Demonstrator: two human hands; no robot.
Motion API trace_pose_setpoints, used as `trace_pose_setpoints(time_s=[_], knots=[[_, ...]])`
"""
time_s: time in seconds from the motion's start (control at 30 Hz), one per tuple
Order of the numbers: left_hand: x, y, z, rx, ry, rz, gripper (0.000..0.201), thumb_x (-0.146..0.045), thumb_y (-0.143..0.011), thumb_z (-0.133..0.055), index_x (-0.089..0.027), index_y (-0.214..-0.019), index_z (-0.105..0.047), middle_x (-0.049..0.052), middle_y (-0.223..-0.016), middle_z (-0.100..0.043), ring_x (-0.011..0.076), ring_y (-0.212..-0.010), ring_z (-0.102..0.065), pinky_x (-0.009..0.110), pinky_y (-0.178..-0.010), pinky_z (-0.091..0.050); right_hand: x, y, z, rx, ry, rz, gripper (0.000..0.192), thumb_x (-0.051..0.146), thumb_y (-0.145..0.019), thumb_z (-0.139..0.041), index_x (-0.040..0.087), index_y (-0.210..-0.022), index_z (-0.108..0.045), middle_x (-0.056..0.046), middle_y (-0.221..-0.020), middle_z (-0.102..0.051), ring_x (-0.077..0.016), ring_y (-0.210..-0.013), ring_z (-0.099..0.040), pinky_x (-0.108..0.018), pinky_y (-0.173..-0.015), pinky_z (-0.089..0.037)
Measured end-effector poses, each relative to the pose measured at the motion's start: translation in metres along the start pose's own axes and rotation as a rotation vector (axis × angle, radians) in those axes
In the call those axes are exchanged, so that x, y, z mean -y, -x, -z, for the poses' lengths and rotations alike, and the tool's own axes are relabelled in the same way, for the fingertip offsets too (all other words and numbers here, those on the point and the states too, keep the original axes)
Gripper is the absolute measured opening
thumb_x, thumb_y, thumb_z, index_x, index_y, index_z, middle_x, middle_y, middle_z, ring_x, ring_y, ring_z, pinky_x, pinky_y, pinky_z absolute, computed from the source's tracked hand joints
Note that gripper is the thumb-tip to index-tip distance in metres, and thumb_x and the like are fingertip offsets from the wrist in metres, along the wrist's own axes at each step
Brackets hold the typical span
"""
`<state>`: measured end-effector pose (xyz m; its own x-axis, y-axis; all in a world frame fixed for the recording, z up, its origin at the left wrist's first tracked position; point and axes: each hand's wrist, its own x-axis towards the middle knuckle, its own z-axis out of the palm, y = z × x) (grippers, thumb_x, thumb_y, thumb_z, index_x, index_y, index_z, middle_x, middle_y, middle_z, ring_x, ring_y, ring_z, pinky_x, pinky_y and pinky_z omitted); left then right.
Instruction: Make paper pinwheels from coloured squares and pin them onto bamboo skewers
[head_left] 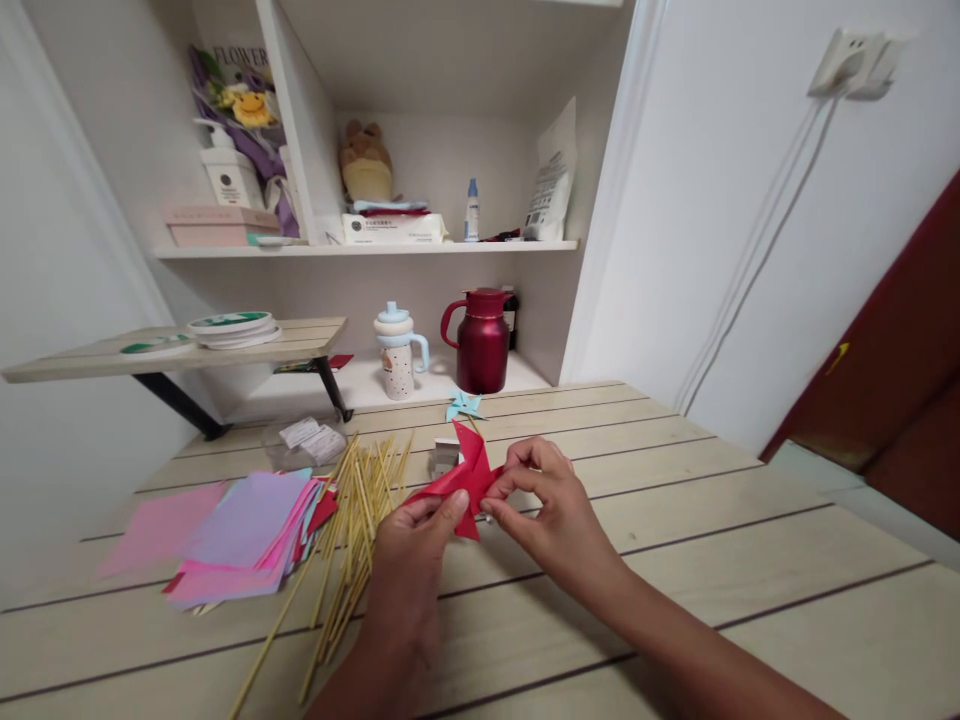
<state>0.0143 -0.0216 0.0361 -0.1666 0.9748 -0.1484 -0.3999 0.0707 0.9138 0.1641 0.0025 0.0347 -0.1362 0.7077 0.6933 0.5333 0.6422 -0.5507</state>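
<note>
Both my hands hold a folded red paper pinwheel (463, 478) just above the wooden table (712, 560). My left hand (416, 545) pinches its lower left edge with thumb and fingers. My right hand (546, 505) grips its right side near the centre. To the left lies a pile of wooden sticks (352, 530), and beyond that a stack of coloured paper squares (232, 530) in pink, purple and red. A finished light blue pinwheel (464, 405) lies further back on the table.
A red thermos jug (482, 340) and a spotted cup with a blue lid (397, 352) stand on the low shelf behind. A small raised wooden shelf (150, 350) carries tape rolls at the left. A clear plastic bag (311, 440) lies near the sticks.
</note>
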Motion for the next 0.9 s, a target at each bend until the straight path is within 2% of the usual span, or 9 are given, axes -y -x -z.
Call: trace_pose_setpoints(time_s=[0.23,0.47,0.9], knots=[[0.0006,0.0013,-0.0004,-0.037,-0.031,-0.002,0.026,-0.034,-0.055,-0.087,-0.016,-0.071,-0.078,0.004,-0.062,-0.074,0.0158,-0.059,-0.066,0.024,-0.061,-0.051,0.0026,-0.0019,0.0014,0.012,-0.096,-0.073,0.013,0.013,-0.076,-0.071,0.02,-0.066,-0.067,-0.003,-0.085,-0.053,-0.0222,-0.087,-0.055,-0.041,-0.082,-0.042],[0.0001,0.0002,-0.0012,-0.063,-0.075,-0.042,0.026,-0.035,-0.054,-0.087,-0.016,-0.068,-0.077,0.005,-0.061,-0.073,0.0191,-0.058,-0.067,0.029,-0.061,-0.052,0.003,-0.003,0.0009,0.028,-0.131,-0.118,0.013,0.013,-0.075,-0.071,0.02,-0.065,-0.066,-0.003,-0.085,-0.054,-0.0216,-0.086,-0.055,-0.039,-0.082,-0.042],[-0.0046,0.0018,-0.0034,-0.061,-0.167,-0.041,0.028,-0.04,-0.056,-0.083,-0.015,-0.069,-0.078,0.004,-0.067,-0.075,0.0137,-0.058,-0.062,0.024,-0.06,-0.048,0.0037,-0.0025,0.0005,0.053,-0.132,-0.143,0.012,0.014,-0.074,-0.074,0.02,-0.065,-0.068,-0.002,-0.083,-0.054,-0.021,-0.084,-0.056,-0.038,-0.081,-0.042]])
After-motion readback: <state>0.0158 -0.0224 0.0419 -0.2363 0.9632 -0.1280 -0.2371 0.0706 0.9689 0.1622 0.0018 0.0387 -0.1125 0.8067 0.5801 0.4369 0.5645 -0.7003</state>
